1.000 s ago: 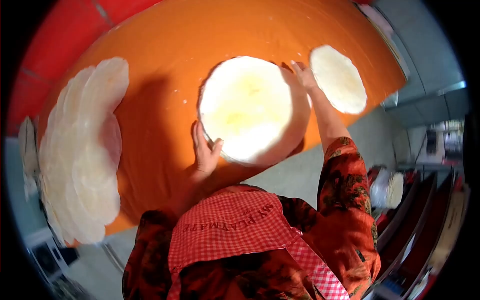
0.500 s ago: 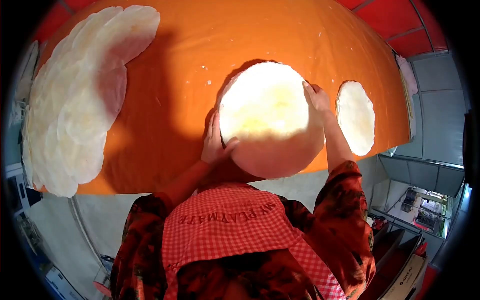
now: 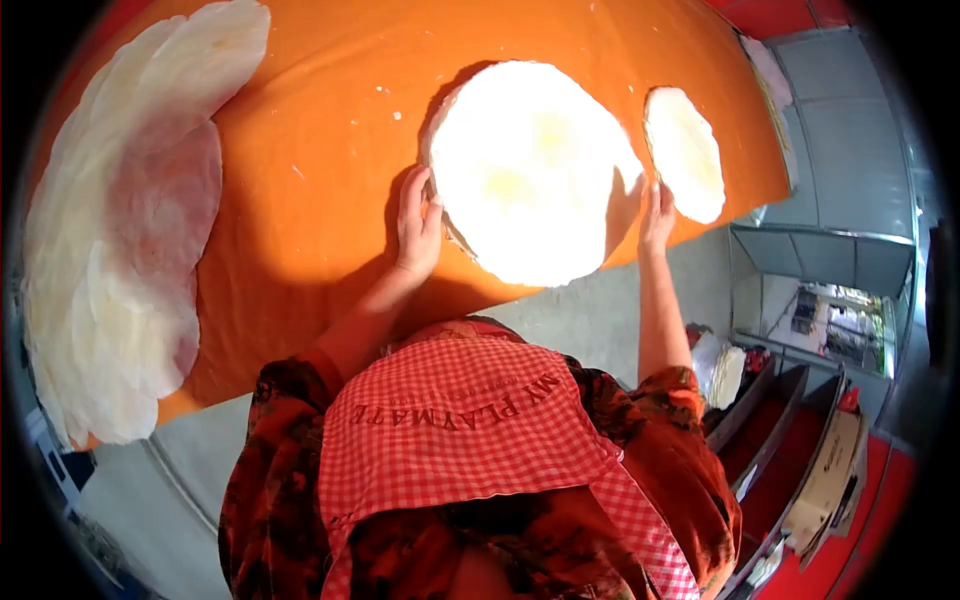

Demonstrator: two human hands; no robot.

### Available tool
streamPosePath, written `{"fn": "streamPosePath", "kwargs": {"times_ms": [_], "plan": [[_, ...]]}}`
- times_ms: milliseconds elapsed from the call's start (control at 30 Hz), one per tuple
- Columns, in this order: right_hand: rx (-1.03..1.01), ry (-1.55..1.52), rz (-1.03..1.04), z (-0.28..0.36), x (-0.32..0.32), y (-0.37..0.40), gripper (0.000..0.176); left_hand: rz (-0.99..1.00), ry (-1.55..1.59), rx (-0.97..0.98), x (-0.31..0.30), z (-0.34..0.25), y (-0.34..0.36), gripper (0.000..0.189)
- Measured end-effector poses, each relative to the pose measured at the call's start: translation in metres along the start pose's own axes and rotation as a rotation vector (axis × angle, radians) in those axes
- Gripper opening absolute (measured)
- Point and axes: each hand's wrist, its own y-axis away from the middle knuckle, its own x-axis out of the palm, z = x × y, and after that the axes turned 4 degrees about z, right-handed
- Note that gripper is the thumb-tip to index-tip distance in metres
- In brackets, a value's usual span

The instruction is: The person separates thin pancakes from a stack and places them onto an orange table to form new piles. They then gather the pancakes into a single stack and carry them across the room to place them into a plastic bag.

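A thick round stack of thin pale flatbread sheets (image 3: 530, 170) lies on the orange-covered table, brightly lit, its front rim close to the table's near edge. My left hand (image 3: 418, 228) presses against the stack's left side, fingers along the rim and thumb beside it. On the opposite side, my right hand (image 3: 655, 215) has its fingers closed at the right rim, casting a shadow on the top sheet. Fingertips under or behind the rim are hidden on both sides. A smaller-looking pile of pale flatbreads (image 3: 685, 155) lies just beyond my right hand.
Many overlapping pale sheets (image 3: 110, 260) spread along the left of the orange tablecloth (image 3: 300, 200). Small white crumbs dot the cloth. Below right stand a cardboard box (image 3: 828, 475) and dark-sided compartments (image 3: 770, 420). A red checked apron (image 3: 450, 430) covers my front.
My right hand has moved from the stack's upper right rim down to its lower right. My left thumb has left the top face. The view has shifted, so the table appears higher.
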Motion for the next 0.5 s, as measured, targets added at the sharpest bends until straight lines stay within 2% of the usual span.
{"fn": "streamPosePath", "kwargs": {"times_ms": [33, 100, 133, 167, 233, 300, 367, 500], "plan": [[0.043, -0.021, -0.043, 0.000, -0.009, 0.033, 0.053, 0.008, 0.160, -0.022, -0.003, -0.010, -0.004, 0.040], [0.119, -0.013, -0.105, -0.031, -0.021, 0.085, 0.052, 0.050, 0.378, -0.155, -0.010, 0.007, -0.008, 0.040], [0.314, -0.117, -0.149, -0.025, -0.023, 0.110, 0.052, 0.045, 0.220, -0.171, -0.019, 0.003, -0.009, 0.039], [0.512, -0.224, -0.194, -0.016, -0.018, 0.135, 0.051, 0.052, 0.208, -0.213, -0.030, -0.010, -0.008, 0.038], [0.572, -0.362, -0.156, -0.018, -0.015, 0.177, 0.060, 0.090, 0.202, -0.255, -0.050, -0.010, 0.000, 0.038], [0.637, -0.457, -0.183, -0.019, -0.003, 0.204, 0.051, 0.098, 0.227, -0.221, -0.068, -0.004, 0.013, 0.036], [0.656, -0.457, -0.176, -0.005, 0.010, 0.222, 0.051, 0.122, 0.140, -0.232, -0.090, -0.017, 0.026, 0.034], [0.618, -0.373, -0.256, 0.020, 0.023, 0.234, 0.048, 0.171, -0.056, -0.029, -0.133, -0.028, 0.042, 0.027]]}}
